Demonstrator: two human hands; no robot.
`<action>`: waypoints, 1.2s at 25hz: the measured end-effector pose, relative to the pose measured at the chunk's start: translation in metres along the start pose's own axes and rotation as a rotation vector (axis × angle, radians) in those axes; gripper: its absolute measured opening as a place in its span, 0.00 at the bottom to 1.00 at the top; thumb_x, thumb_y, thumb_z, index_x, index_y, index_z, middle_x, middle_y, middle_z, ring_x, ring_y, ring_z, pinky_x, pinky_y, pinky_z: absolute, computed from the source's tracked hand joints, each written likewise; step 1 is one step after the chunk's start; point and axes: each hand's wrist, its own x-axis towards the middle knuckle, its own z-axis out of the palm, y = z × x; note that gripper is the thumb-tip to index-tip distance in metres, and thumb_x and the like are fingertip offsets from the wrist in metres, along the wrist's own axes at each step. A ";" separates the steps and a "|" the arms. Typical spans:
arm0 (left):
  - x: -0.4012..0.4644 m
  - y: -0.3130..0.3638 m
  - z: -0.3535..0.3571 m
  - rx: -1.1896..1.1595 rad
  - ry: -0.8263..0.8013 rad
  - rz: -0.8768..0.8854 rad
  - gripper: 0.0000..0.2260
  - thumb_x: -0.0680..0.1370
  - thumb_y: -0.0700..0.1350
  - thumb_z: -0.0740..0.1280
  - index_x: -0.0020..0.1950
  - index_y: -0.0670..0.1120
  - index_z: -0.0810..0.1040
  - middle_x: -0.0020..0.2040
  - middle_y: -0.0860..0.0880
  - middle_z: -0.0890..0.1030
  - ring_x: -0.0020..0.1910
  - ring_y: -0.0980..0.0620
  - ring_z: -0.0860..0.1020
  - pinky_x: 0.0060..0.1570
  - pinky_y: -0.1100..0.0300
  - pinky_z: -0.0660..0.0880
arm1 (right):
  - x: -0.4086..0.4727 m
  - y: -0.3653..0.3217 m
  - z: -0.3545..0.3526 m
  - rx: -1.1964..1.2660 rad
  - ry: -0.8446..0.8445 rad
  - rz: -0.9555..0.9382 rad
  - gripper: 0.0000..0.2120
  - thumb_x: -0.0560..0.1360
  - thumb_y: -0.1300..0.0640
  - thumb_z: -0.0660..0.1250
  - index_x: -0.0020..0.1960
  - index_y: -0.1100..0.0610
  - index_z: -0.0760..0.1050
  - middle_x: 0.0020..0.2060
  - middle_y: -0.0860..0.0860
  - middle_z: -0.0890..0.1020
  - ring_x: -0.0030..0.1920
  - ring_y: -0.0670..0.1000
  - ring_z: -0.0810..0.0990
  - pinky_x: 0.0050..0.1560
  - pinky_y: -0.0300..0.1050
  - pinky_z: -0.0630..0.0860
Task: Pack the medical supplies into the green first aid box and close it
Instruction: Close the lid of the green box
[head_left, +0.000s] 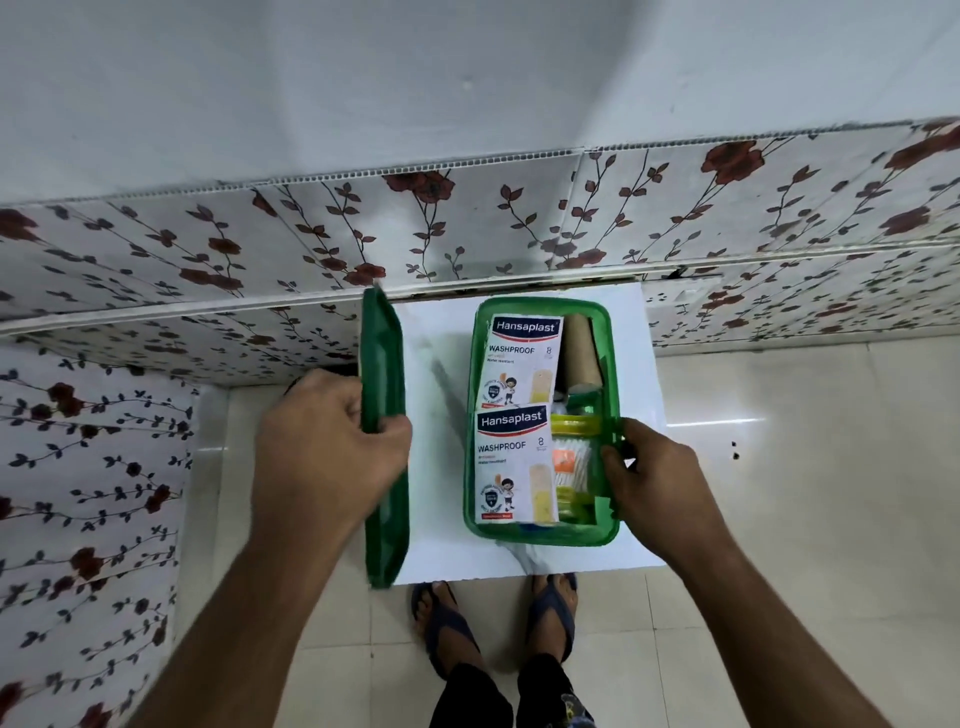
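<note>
The green first aid box (613, 338) stands open on a small white table (441, 374). Inside lie two Hansaplast plaster packs (522, 364), a brown bandage roll (581, 353), a yellow-capped bottle (574, 426) and a pack of cotton swabs (571, 465). My right hand (654, 483) grips the box's right rim, on its latch. My left hand (322, 447) holds the dark green lid (384, 364) upright on its edge, left of the box and apart from it.
A wall panel with a red flower pattern (519, 228) runs behind the table and down the left side. Pale floor tiles (805, 467) lie to the right. My feet in blue sandals (498, 618) stand just under the table's near edge.
</note>
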 end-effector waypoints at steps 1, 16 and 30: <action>-0.004 0.012 -0.002 0.029 -0.002 0.042 0.12 0.69 0.45 0.68 0.29 0.48 0.69 0.32 0.52 0.71 0.27 0.56 0.72 0.23 0.64 0.66 | 0.002 -0.001 0.007 0.023 -0.019 0.005 0.11 0.78 0.57 0.61 0.58 0.56 0.77 0.44 0.51 0.84 0.37 0.55 0.84 0.40 0.56 0.82; -0.009 0.051 0.090 -0.059 0.150 0.240 0.14 0.76 0.50 0.65 0.56 0.41 0.78 0.60 0.42 0.79 0.43 0.45 0.81 0.39 0.56 0.78 | -0.001 0.016 0.005 0.586 0.022 0.222 0.11 0.81 0.54 0.60 0.59 0.49 0.79 0.49 0.50 0.86 0.42 0.52 0.85 0.39 0.46 0.79; -0.012 -0.002 0.094 -0.739 -0.353 -0.309 0.18 0.80 0.54 0.62 0.69 0.65 0.66 0.54 0.70 0.79 0.54 0.67 0.78 0.50 0.62 0.75 | 0.010 -0.011 0.011 0.511 -0.125 0.155 0.20 0.78 0.50 0.66 0.69 0.46 0.70 0.59 0.40 0.79 0.54 0.43 0.81 0.38 0.30 0.77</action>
